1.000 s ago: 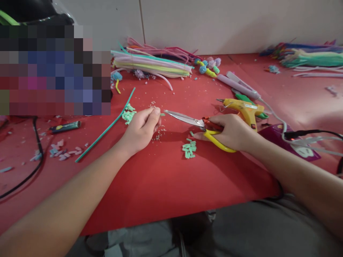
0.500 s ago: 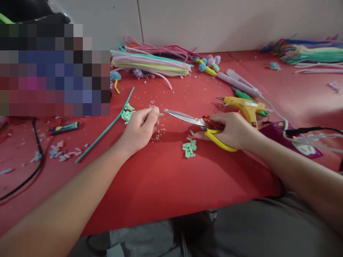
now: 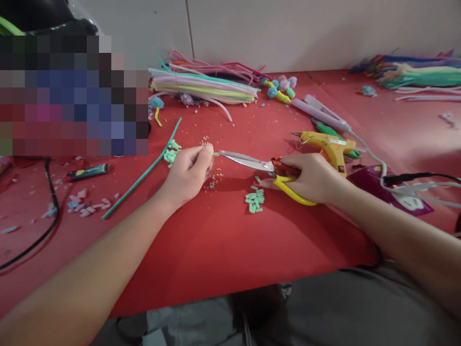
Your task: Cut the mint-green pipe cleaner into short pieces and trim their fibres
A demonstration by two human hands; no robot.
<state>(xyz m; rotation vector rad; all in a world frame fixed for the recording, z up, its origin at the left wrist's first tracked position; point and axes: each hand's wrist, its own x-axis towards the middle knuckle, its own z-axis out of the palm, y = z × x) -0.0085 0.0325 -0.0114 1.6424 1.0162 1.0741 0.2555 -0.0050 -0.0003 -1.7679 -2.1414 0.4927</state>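
On the red table (image 3: 216, 250), the left hand (image 3: 189, 173) has its fingertips pinched on a tiny green piece (image 3: 216, 154). At its 3 o'clock, the right hand (image 3: 309, 179) grips the scissors (image 3: 248, 161), whose closed tip is just beside the piece. A glue gun (image 3: 326, 143) lies at the right hand's 12 o'clock.
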